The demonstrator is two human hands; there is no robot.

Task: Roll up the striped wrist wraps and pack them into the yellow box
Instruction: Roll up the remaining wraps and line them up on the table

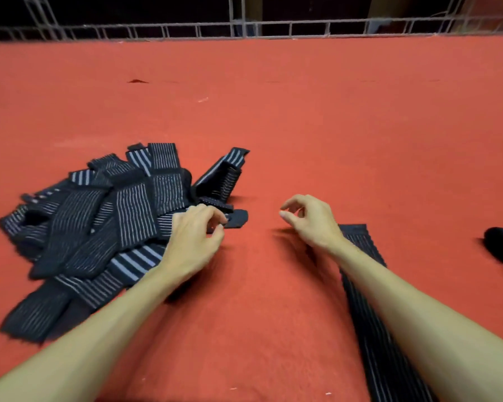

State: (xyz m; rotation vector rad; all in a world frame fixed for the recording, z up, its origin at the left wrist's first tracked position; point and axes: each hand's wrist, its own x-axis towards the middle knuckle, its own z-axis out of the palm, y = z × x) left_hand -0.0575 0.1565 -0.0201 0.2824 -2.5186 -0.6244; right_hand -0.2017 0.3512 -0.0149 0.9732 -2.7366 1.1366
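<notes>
The worktop [302, 126] wears matt red felt-like cloth, faintly fuzzy. The wrist wraps [105, 216] are ribbed, woven elastic fabric, matt black with pale stripes.

Warm, even light on the table [302, 111] — soft shadow beneath the right hand [311, 221]; wraps [99, 216] smear with motion, far rail [244, 27] bows.

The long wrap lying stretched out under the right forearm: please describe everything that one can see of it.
The long wrap is a narrow black band with thin pale stripes running along its length; it looks like woven elastic fabric. It lies flat and unrolled on the red cloth, from a squared far end beside the right wrist down to the picture's lower edge, which cuts it off. The right forearm crosses over it; contact cannot be judged. It lies apart from the pile.
</notes>
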